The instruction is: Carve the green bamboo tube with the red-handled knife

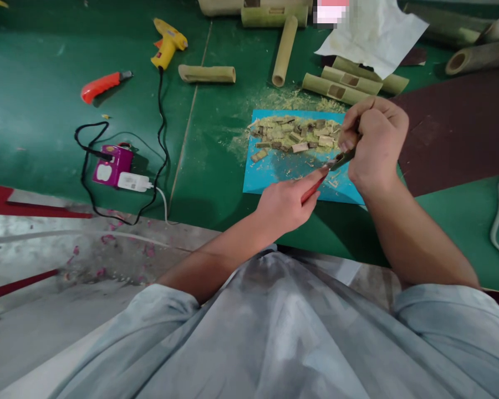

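The left hand (285, 205) is closed on a red-handled knife (316, 185); the right hand (374, 141) pinches a small bamboo piece (344, 158) over the blue mat (274, 172) on the worktop. Trimming seems underway; the next cut needs a steady blade.

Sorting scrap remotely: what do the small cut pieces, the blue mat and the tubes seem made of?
Small cut pieces: likely bamboo, matte green-tan, with fibrous shavings around. Blue mat: probably plastic or rubber, smooth, slight sheen. Tubes: hollow bamboo, dull pale green.
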Action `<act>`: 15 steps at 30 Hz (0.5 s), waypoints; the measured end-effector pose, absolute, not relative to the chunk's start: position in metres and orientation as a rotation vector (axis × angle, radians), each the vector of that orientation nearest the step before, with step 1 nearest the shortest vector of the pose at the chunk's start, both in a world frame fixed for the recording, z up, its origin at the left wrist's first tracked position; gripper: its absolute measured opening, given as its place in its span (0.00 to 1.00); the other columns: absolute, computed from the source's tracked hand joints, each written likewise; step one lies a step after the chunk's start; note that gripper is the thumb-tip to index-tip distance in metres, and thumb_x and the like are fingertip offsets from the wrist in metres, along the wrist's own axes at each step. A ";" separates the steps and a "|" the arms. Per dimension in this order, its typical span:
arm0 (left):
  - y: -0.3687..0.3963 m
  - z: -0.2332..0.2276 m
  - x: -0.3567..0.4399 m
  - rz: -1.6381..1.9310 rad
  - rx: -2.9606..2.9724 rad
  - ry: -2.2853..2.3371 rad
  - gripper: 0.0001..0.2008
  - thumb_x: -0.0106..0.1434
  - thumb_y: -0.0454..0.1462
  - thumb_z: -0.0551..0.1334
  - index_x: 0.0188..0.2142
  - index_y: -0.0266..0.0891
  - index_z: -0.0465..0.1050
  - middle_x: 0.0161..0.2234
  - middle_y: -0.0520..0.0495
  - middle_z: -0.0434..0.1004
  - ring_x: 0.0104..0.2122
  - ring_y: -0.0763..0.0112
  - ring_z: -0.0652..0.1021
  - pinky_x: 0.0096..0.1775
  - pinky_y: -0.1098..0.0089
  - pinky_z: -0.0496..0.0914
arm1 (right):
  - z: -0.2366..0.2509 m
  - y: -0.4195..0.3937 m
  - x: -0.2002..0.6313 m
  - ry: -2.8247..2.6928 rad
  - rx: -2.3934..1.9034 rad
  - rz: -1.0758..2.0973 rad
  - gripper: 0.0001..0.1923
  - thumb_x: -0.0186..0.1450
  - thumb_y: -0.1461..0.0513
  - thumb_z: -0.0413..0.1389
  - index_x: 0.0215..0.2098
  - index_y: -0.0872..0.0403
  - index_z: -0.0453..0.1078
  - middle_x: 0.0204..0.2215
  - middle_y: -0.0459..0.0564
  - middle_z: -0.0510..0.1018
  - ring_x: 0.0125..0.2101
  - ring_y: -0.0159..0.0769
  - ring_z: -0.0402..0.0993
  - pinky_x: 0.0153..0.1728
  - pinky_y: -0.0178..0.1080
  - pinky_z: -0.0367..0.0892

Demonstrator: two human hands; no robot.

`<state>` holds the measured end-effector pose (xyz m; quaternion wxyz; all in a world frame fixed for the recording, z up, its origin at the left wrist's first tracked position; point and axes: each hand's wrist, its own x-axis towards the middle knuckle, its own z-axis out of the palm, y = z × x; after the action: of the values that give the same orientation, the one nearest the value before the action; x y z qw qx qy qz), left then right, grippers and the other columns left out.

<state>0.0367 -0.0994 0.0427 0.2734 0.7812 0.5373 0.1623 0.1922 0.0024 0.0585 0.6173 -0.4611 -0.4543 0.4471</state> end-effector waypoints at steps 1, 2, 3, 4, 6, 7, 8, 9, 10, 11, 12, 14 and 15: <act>-0.098 0.045 0.039 0.401 2.118 1.466 0.26 0.77 0.41 0.57 0.73 0.47 0.67 0.46 0.42 0.89 0.40 0.57 0.87 0.42 0.61 0.81 | 0.058 0.003 0.192 -1.045 -1.064 1.028 0.15 0.52 0.72 0.48 0.17 0.49 0.68 0.09 0.39 0.57 0.11 0.29 0.50 0.16 0.38 0.43; -0.097 0.048 0.042 0.368 2.133 1.488 0.27 0.77 0.41 0.57 0.73 0.47 0.66 0.44 0.42 0.89 0.38 0.56 0.87 0.41 0.61 0.80 | 0.058 0.003 0.192 -1.046 -1.065 1.029 0.15 0.52 0.72 0.47 0.17 0.49 0.69 0.09 0.40 0.57 0.11 0.29 0.50 0.16 0.38 0.43; -0.096 0.049 0.044 0.343 2.146 1.508 0.27 0.77 0.41 0.57 0.73 0.47 0.66 0.43 0.41 0.89 0.37 0.56 0.87 0.40 0.60 0.80 | 0.057 0.004 0.193 -1.050 -1.066 1.032 0.15 0.51 0.72 0.47 0.17 0.49 0.69 0.09 0.40 0.58 0.11 0.28 0.50 0.16 0.38 0.43; -0.096 0.051 0.046 0.325 2.157 1.526 0.27 0.77 0.42 0.57 0.73 0.47 0.66 0.41 0.41 0.88 0.36 0.55 0.87 0.39 0.60 0.79 | 0.056 0.004 0.193 -1.053 -1.068 1.035 0.16 0.52 0.73 0.47 0.16 0.49 0.68 0.09 0.40 0.58 0.11 0.28 0.50 0.16 0.39 0.43; -0.094 0.050 0.049 0.302 2.173 1.542 0.27 0.77 0.42 0.57 0.73 0.47 0.67 0.40 0.41 0.88 0.36 0.55 0.86 0.38 0.60 0.79 | 0.054 0.006 0.193 -1.054 -1.067 1.036 0.16 0.53 0.73 0.48 0.16 0.49 0.68 0.09 0.40 0.57 0.10 0.28 0.49 0.15 0.39 0.42; -0.093 0.049 0.050 0.299 2.176 1.543 0.27 0.77 0.42 0.57 0.73 0.47 0.67 0.40 0.41 0.88 0.36 0.55 0.86 0.39 0.60 0.79 | 0.054 0.007 0.194 -1.050 -1.060 1.039 0.16 0.54 0.73 0.49 0.16 0.49 0.67 0.08 0.39 0.57 0.10 0.28 0.49 0.15 0.39 0.42; -0.092 0.047 0.050 0.303 2.176 1.539 0.27 0.77 0.42 0.57 0.73 0.47 0.67 0.41 0.41 0.88 0.37 0.55 0.87 0.39 0.59 0.80 | 0.054 0.007 0.194 -1.047 -1.051 1.044 0.17 0.55 0.73 0.49 0.16 0.49 0.67 0.08 0.39 0.56 0.10 0.28 0.48 0.15 0.39 0.41; -0.091 0.044 0.049 0.318 2.173 1.527 0.27 0.77 0.42 0.57 0.73 0.48 0.67 0.43 0.41 0.88 0.38 0.55 0.87 0.41 0.59 0.80 | 0.054 0.008 0.194 -1.047 -1.045 1.050 0.17 0.55 0.73 0.49 0.16 0.49 0.67 0.08 0.40 0.56 0.10 0.28 0.48 0.15 0.39 0.41; -0.088 0.041 0.047 0.345 2.167 1.511 0.27 0.77 0.41 0.58 0.73 0.48 0.67 0.44 0.41 0.88 0.39 0.55 0.87 0.43 0.59 0.81 | 0.054 0.008 0.195 -1.048 -1.047 1.054 0.17 0.55 0.73 0.50 0.15 0.49 0.67 0.08 0.40 0.56 0.10 0.28 0.48 0.15 0.39 0.41; -0.086 0.038 0.045 0.377 2.161 1.487 0.27 0.77 0.41 0.58 0.73 0.48 0.67 0.46 0.41 0.88 0.41 0.55 0.87 0.45 0.59 0.81 | 0.054 0.009 0.195 -1.053 -1.053 1.058 0.17 0.55 0.73 0.50 0.15 0.49 0.67 0.08 0.40 0.56 0.10 0.28 0.47 0.16 0.40 0.41; -0.082 0.034 0.042 0.412 2.154 1.456 0.27 0.76 0.41 0.58 0.72 0.48 0.67 0.48 0.41 0.88 0.44 0.55 0.87 0.47 0.59 0.81 | 0.055 0.009 0.195 -1.060 -1.060 1.060 0.17 0.56 0.73 0.50 0.15 0.49 0.67 0.08 0.40 0.56 0.10 0.28 0.47 0.16 0.40 0.41; -0.074 0.029 0.035 0.469 2.140 1.373 0.26 0.76 0.40 0.59 0.71 0.48 0.69 0.52 0.42 0.87 0.50 0.56 0.87 0.53 0.58 0.81 | 0.055 0.009 0.195 -1.074 -1.056 1.053 0.17 0.56 0.74 0.50 0.15 0.49 0.66 0.08 0.40 0.55 0.10 0.27 0.46 0.16 0.40 0.41; -0.070 0.027 0.032 0.491 2.131 1.326 0.25 0.76 0.39 0.59 0.71 0.49 0.69 0.55 0.43 0.86 0.53 0.56 0.86 0.55 0.58 0.81 | 0.055 0.009 0.195 -1.078 -1.039 1.050 0.17 0.56 0.73 0.50 0.15 0.49 0.67 0.08 0.40 0.55 0.10 0.27 0.46 0.16 0.40 0.41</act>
<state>0.0316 -0.0696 0.0266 0.2880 0.7980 0.4965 0.1839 0.1947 0.0087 0.0547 0.6104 -0.4503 -0.4668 0.4547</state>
